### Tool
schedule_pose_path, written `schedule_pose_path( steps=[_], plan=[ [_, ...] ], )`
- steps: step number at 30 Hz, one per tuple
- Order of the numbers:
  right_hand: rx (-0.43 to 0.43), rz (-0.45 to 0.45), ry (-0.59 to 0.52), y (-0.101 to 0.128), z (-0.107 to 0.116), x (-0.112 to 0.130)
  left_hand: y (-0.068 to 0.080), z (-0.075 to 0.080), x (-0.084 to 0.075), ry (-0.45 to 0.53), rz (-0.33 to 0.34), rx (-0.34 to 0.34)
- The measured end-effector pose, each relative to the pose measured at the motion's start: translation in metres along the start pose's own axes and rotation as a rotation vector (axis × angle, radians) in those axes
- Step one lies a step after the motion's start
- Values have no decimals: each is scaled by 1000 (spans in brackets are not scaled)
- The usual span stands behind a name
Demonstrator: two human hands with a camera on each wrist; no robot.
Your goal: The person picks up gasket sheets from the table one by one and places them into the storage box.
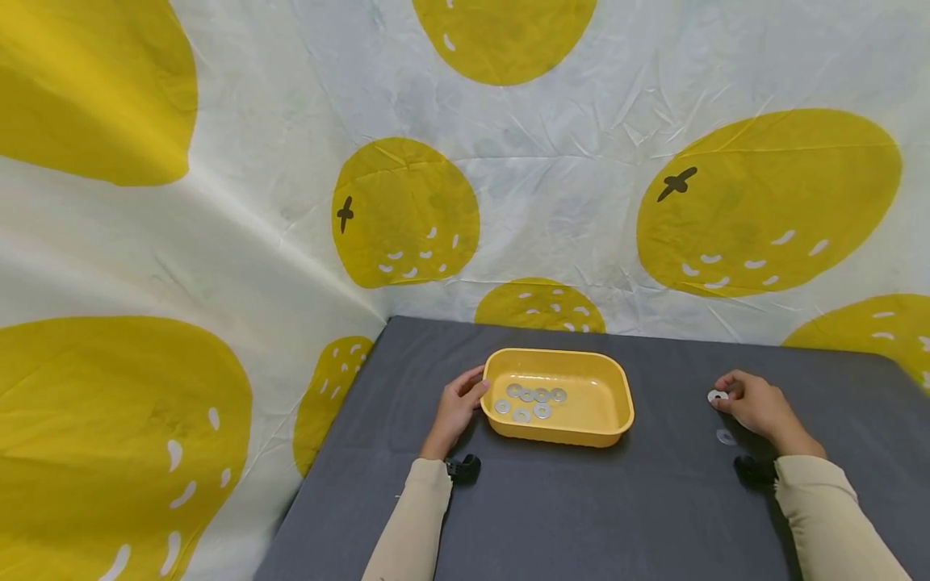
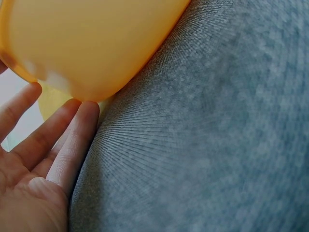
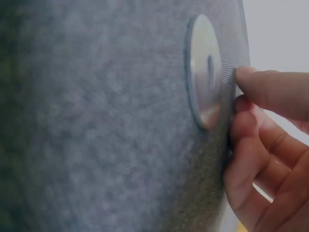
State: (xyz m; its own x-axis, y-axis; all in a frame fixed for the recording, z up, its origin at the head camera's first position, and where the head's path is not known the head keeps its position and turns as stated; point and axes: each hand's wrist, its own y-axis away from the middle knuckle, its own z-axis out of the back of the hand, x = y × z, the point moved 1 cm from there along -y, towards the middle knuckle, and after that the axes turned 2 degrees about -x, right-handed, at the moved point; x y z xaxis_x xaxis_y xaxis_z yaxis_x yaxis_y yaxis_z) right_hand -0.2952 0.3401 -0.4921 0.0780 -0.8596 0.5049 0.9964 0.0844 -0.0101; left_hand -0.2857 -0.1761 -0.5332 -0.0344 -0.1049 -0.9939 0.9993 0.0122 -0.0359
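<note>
Right hand [image 1: 756,406], fingers curled, touches a washer [image 1: 717,396] lying flat at right of frame. Left hand [image 1: 458,410], fingers straight, rests against the tray [image 1: 613,386], whose long axis runs left-right.

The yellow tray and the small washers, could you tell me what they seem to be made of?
The yellow tray looks like moulded plastic: smooth, slightly glossy walls, rounded corners, and light glows through its wall in the left wrist view. The washers look like metal, probably plated steel: flat silvery rings with a bright sheen, as on the washer at the right hand's fingertips.
</note>
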Motion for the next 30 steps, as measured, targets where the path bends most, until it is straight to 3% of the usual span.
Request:
schedule_pose_path(
  steps=[13,20,30],
  plan=[
    [100,-24,-4,7,9,20,0,0,0,11,5,4],
    [153,23,88,5,14,30,0,1,0,9,-8,3],
    [136,54,230,3,14,40,0,0,1,24,-1,12]
  ],
)
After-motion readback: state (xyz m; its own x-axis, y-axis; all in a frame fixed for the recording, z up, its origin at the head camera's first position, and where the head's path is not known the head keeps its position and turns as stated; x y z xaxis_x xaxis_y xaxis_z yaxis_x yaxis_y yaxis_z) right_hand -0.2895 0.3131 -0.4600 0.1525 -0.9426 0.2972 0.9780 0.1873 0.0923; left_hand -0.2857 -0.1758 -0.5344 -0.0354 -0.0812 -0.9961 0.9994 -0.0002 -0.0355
